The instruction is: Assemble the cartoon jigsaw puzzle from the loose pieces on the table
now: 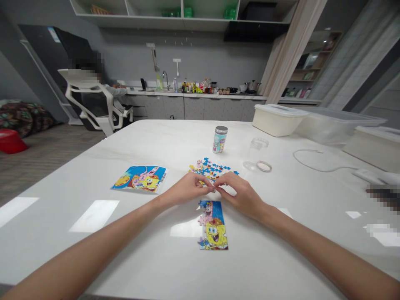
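Note:
My left hand (192, 186) and my right hand (239, 192) meet over the white table, thumbs and fingers pinched together on a small jigsaw puzzle piece (214, 190), mostly hidden by the fingertips. Just below them lies a partly joined jigsaw puzzle (215, 227), showing a yellow cartoon figure and a pink one, with a ragged left edge. Behind my fingers spreads a heap of loose puzzle pieces (208, 167), many of them blue. Left of my left hand is a printed picture sheet (140, 179) with similar cartoon figures.
A printed tin with a grey lid (220, 140) stands beyond the heap. To its right are a clear jar (256, 152), a ring-shaped lid (264, 166) and a cable (308, 170). Lidded bins (278, 121) line the right side. A person sits in a white-framed chair (90, 100) at back left.

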A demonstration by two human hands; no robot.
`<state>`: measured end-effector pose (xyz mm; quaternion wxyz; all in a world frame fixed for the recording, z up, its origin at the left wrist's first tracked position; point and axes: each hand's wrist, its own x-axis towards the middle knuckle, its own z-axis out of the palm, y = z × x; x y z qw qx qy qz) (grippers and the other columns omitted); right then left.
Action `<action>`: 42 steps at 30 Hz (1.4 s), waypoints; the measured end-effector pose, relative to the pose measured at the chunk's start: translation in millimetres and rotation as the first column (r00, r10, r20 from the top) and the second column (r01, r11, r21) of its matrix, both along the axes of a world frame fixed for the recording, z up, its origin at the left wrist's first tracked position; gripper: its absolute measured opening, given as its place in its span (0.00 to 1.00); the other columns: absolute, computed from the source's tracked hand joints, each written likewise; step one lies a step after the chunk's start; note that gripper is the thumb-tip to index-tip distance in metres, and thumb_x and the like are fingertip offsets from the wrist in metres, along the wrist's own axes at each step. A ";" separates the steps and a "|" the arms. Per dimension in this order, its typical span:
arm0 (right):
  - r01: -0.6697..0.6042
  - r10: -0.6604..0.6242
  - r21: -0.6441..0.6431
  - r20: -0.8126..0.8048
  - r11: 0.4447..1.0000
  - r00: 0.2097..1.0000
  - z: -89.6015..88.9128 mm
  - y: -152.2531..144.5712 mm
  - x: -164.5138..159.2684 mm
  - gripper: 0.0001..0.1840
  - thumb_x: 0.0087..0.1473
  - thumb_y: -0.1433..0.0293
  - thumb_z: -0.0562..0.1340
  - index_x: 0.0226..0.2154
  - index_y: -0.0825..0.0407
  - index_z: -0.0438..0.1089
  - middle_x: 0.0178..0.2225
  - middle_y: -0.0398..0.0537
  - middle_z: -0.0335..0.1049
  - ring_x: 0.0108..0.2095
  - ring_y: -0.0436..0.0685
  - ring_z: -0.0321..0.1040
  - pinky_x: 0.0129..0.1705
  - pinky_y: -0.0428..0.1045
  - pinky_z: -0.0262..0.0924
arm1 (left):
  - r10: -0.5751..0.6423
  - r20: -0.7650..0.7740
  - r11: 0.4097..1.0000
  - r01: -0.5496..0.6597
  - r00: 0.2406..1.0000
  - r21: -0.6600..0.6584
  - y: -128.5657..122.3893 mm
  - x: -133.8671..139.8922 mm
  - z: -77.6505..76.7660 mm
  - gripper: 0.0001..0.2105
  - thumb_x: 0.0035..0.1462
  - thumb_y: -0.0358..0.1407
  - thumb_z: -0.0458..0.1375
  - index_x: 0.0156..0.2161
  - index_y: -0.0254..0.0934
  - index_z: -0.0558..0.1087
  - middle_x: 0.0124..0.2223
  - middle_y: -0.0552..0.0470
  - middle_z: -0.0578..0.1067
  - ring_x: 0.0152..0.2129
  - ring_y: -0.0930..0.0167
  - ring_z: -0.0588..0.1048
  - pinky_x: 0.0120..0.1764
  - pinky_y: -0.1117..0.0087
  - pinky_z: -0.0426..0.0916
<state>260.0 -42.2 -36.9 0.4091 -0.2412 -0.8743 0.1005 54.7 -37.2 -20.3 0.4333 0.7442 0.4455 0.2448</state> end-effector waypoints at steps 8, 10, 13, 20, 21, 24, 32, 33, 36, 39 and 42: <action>0.004 -0.004 -0.010 0.052 1.000 0.999 -1.6 -0.5 0.6 0.12 0.58 0.76 0.58 0.44 0.50 0.69 0.38 0.49 0.69 0.41 0.56 0.67 0.42 0.54 0.66 | 0.024 0.037 0.996 -0.021 0.999 -0.081 -1.5 1.7 2.4 0.13 0.55 0.43 0.57 0.35 0.34 0.75 0.12 0.65 0.55 0.09 0.80 0.51 0.17 0.74 0.41; 0.013 -0.013 -0.008 0.054 1.000 0.998 -1.5 -0.4 0.6 0.13 0.58 0.76 0.57 0.45 0.51 0.70 0.38 0.50 0.69 0.40 0.56 0.67 0.41 0.54 0.67 | 0.033 0.063 0.990 -0.024 0.997 -0.136 -1.7 1.7 2.5 0.13 0.55 0.43 0.57 0.35 0.34 0.74 0.12 0.66 0.55 0.08 0.80 0.51 0.15 0.75 0.42; 0.015 -0.015 0.001 0.057 1.000 0.998 -1.3 -0.3 0.8 0.13 0.59 0.76 0.57 0.46 0.51 0.70 0.38 0.51 0.70 0.40 0.56 0.68 0.41 0.54 0.67 | 0.036 0.068 0.987 -0.024 0.997 -0.161 -2.0 1.6 2.7 0.13 0.55 0.44 0.58 0.35 0.34 0.74 0.12 0.65 0.55 0.08 0.80 0.52 0.14 0.75 0.42; 0.030 -0.030 -0.001 0.053 1.000 0.998 -3.7 0.0 1.5 0.13 0.59 0.75 0.58 0.46 0.50 0.70 0.38 0.51 0.70 0.40 0.56 0.68 0.41 0.54 0.68 | 0.017 0.076 0.985 -0.004 0.997 -0.170 -2.3 0.7 3.6 0.10 0.54 0.42 0.59 0.32 0.35 0.72 0.12 0.66 0.54 0.08 0.80 0.51 0.13 0.75 0.42; 0.028 -0.028 -0.007 0.055 1.000 0.998 -4.0 0.0 1.4 0.14 0.59 0.75 0.58 0.46 0.50 0.70 0.39 0.50 0.70 0.40 0.56 0.68 0.41 0.54 0.68 | 0.008 0.080 0.985 0.006 0.997 -0.175 -2.1 0.6 3.4 0.10 0.54 0.41 0.59 0.32 0.35 0.72 0.12 0.66 0.54 0.08 0.80 0.51 0.13 0.75 0.42; 0.030 -0.030 -0.001 0.051 1.000 0.998 -4.0 -0.1 1.2 0.13 0.59 0.75 0.58 0.46 0.50 0.71 0.38 0.50 0.70 0.40 0.56 0.68 0.41 0.54 0.68 | 0.003 0.082 0.985 0.011 0.997 -0.172 -1.0 0.4 1.8 0.09 0.53 0.40 0.60 0.32 0.35 0.72 0.12 0.67 0.54 0.08 0.80 0.50 0.13 0.75 0.42; 0.063 -0.063 0.006 0.056 0.998 0.996 -2.2 -0.4 1.0 0.13 0.59 0.76 0.57 0.45 0.51 0.71 0.37 0.50 0.71 0.39 0.56 0.68 0.39 0.53 0.67 | -0.029 0.090 0.989 0.042 0.996 -0.138 -0.1 -0.7 -3.0 0.07 0.49 0.36 0.60 0.34 0.36 0.70 0.12 0.68 0.54 0.09 0.80 0.52 0.15 0.76 0.45; 0.066 -0.066 0.004 0.059 0.998 0.996 -2.1 -0.3 1.1 0.13 0.58 0.76 0.57 0.45 0.51 0.71 0.37 0.50 0.72 0.39 0.56 0.68 0.39 0.53 0.66 | -0.024 0.087 0.990 0.036 0.996 -0.139 -0.7 -0.2 -1.9 0.07 0.49 0.36 0.60 0.34 0.36 0.70 0.12 0.68 0.54 0.09 0.80 0.51 0.15 0.76 0.44; 0.070 -0.069 -0.017 0.057 0.997 0.996 -1.3 -0.2 0.8 0.12 0.58 0.76 0.58 0.44 0.52 0.70 0.36 0.49 0.73 0.38 0.56 0.68 0.38 0.53 0.66 | -0.003 0.081 0.989 0.015 0.997 -0.149 -2.2 1.3 2.5 0.05 0.50 0.35 0.59 0.33 0.35 0.71 0.12 0.67 0.53 0.09 0.81 0.50 0.16 0.75 0.43; 0.066 -0.065 -0.030 0.041 0.997 0.997 0.1 -0.9 0.5 0.09 0.59 0.74 0.58 0.42 0.51 0.70 0.35 0.49 0.73 0.37 0.55 0.68 0.36 0.52 0.66 | 0.010 0.065 0.985 0.001 0.998 -0.171 -2.6 1.9 5.7 0.06 0.50 0.35 0.60 0.34 0.35 0.73 0.13 0.66 0.55 0.09 0.81 0.51 0.16 0.75 0.42; 0.053 -0.052 -0.022 0.036 0.998 0.998 0.8 -1.4 0.5 0.08 0.60 0.73 0.57 0.41 0.51 0.71 0.34 0.49 0.73 0.36 0.55 0.69 0.37 0.53 0.66 | 0.018 0.046 0.983 -0.009 0.999 -0.185 -2.4 1.5 6.4 0.06 0.51 0.36 0.60 0.34 0.35 0.74 0.13 0.66 0.55 0.09 0.81 0.51 0.16 0.74 0.42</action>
